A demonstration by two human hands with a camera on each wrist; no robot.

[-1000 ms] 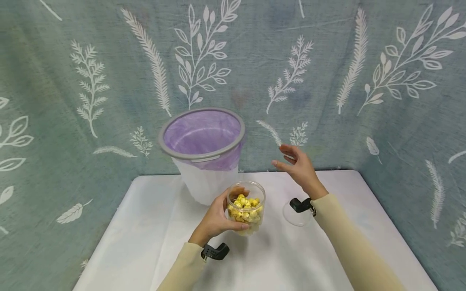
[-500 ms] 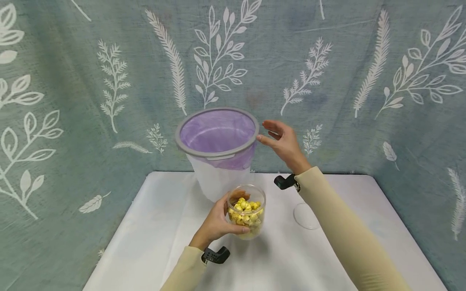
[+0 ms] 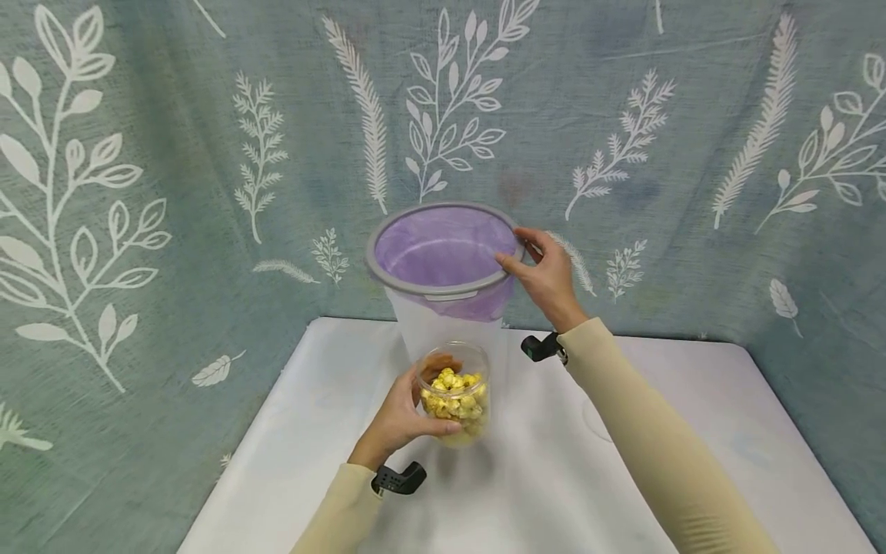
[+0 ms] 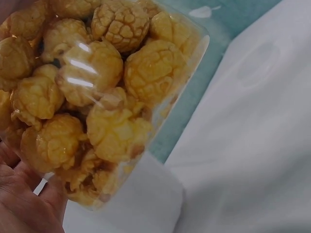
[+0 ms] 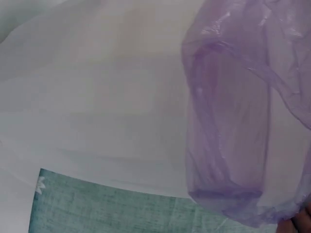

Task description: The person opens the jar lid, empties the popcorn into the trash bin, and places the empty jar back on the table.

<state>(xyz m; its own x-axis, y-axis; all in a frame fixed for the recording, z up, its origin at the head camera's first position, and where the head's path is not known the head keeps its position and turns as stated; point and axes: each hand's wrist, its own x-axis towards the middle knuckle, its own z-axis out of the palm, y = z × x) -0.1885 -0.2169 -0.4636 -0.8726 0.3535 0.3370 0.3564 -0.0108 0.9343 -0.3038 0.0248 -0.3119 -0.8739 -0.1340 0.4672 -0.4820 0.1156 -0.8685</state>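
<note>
My left hand (image 3: 398,415) holds a clear jar (image 3: 477,412) of yellow popcorn (image 3: 453,396) with its thumb on the near side and fingers round the far side. The jar has no lid on and is raised above the table. In the left wrist view the popcorn (image 4: 92,87) fills most of the picture. My right hand (image 3: 547,277) grips the right rim of a white trash can (image 3: 436,319), thumb over the opening. A purple trash bag (image 3: 443,246) lines the can, its edge folded over outside under a grey ring (image 3: 443,290).
A clear round lid (image 3: 592,425) lies on the white table (image 3: 554,477), partly hidden by the right forearm. The trash can stands towards the table's back edge. Green leaf-patterned cloth (image 3: 623,115) hangs behind and at both sides.
My right hand has moved left and up from above the lid and taken hold of the trash can's rim. The left hand keeps its hold on the jar. The head view has turned left.
</note>
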